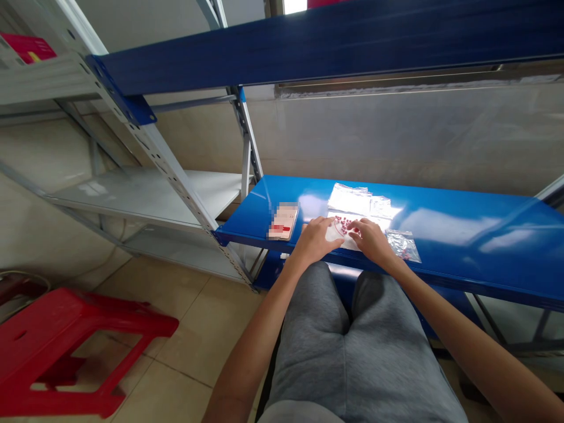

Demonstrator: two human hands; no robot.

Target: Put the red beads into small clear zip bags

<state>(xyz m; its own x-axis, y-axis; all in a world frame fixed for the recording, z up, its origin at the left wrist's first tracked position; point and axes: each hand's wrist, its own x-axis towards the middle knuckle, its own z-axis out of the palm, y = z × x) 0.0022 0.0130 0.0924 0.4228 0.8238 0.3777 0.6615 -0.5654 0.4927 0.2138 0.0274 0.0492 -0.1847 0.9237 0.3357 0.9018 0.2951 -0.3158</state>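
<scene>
A clear plastic bag [339,236] with many small red pieces [346,224] lies near the front edge of the blue steel shelf [462,255]. The left hand [315,239] and right hand [372,241] rest on it, close together; I cannot tell if they grip. Open shelf is on the right, past a small bag [403,245].

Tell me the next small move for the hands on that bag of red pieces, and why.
Probably slide the right hand slightly aside to spread the small red pieces flat inside the clear plastic bag: they look bunched between it and the left hand, which also rests on the bag.
</scene>
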